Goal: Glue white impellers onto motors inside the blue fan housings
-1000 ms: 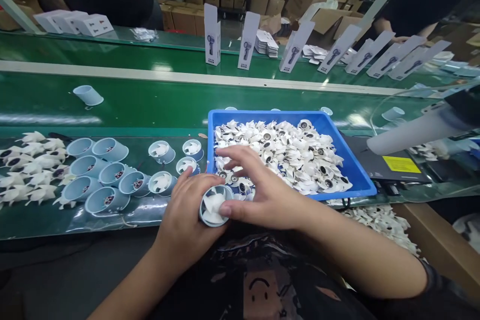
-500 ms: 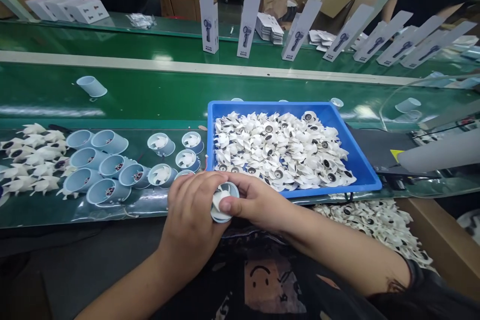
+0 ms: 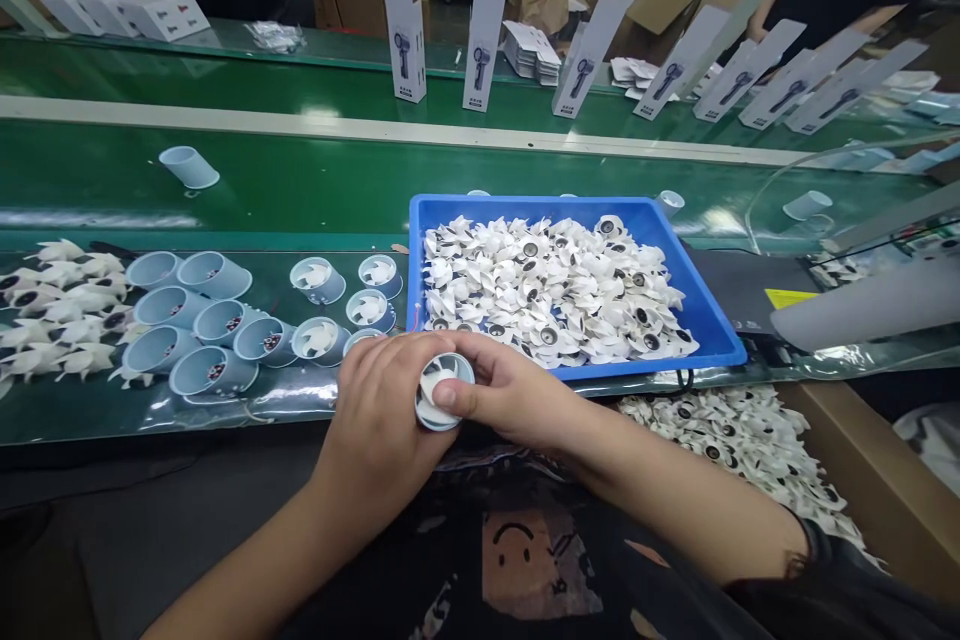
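Note:
Between my hands, in front of the bench edge, is a light blue cylindrical fan housing (image 3: pixel 451 366) with a white fan blade (image 3: pixel 430 386) inside it. My left hand (image 3: pixel 386 405) wraps round its left side. My right hand (image 3: pixel 504 388) grips the other side, its thumb pressing on the blade within the rim. Left of my hands, several housings with blades fitted (image 3: pixel 318 338) stand on the bench. Farther left lie open housings with small wired parts inside (image 3: pixel 214 372). Just beyond my right hand is a blue tray (image 3: pixel 720 352) full of white fan blades.
Loose fan blades (image 3: pixel 64 315) lie at the far left. A cardboard box (image 3: pixel 870 455) of blades stands below the bench at right. Behind runs a green conveyor belt (image 3: pixel 315 185) with a few housings; printed cartons (image 3: pixel 480 45) stand on the shelf beyond. People work across the line.
The housing in my hands has tilted so its open end faces me more, with my right thumb still on the blade. The whole view has shifted slightly.

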Demonstrator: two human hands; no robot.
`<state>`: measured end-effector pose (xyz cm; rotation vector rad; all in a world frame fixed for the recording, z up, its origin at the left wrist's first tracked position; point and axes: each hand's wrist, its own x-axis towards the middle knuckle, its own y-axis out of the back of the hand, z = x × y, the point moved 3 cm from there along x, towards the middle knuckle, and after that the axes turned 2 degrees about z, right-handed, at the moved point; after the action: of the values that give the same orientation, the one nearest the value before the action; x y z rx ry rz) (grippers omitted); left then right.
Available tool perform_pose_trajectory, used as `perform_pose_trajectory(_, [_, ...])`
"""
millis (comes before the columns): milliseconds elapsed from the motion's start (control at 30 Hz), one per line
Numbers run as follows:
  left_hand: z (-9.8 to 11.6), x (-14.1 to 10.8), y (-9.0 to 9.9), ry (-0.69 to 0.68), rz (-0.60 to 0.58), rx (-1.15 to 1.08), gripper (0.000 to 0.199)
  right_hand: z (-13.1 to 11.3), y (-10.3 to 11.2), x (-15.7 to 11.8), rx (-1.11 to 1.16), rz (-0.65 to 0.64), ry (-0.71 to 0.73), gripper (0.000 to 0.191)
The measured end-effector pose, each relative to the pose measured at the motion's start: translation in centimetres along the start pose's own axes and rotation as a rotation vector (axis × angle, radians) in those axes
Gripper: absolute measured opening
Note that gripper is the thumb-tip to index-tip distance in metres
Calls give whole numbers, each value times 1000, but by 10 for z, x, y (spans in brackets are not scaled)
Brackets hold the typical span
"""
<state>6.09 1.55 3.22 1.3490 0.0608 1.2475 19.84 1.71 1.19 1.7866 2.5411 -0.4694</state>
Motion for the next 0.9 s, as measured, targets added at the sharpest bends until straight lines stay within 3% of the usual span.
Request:
perform_pose_trajectory(67, [-4, 0, 0, 44, 25, 2, 21, -11, 5, -3, -304, 130, 189, 70])
perform_pose_trajectory(133, [-7, -1, -1, 59, 38, 31, 26, -23, 2, -8, -690, 228, 483, 43])
perform_pose_trajectory(200, [-7, -3, -3, 31, 36, 57, 26, -30, -6, -13, -988, 236, 725, 19])
perform_pose_trajectory(267, [-7, -4, -3, 26, 19, 41, 26, -34, -11, -15, -1103, 253, 857, 17])
perform_pose_trajectory(333, [-10, -6, -3, 94, -33, -37, 28, -39, -10, -18, -1052, 321, 935, 17])
perform_pose_trajectory(433, [-19, -10, -2, 310, -127, -235, 41, -48, 0, -22, -897, 401, 968, 11])
perform_pose_trajectory(533, [-24, -18, -1, 463, -166, -593, 48, -52, 10, -25, -954, 455, 1002, 8])
perform_pose_trajectory(633, [-22, -24, -2, 507, -175, -1106, 52, -47, 11, -24, -1116, 399, 1052, 9])
perform_pose_trajectory(700, [-21, -26, -3, 579, -163, -1332, 53, -40, 10, -23, -1173, 324, 1057, 13])
perform_pose_trajectory(800, [-22, -28, -6, 715, -183, -1485, 53, -34, 11, -20, -1143, 296, 995, 23])
perform_pose_trajectory(900, [-22, -26, -7, 733, -261, -1438, 55, -36, 17, -18, -1093, 278, 894, 23])
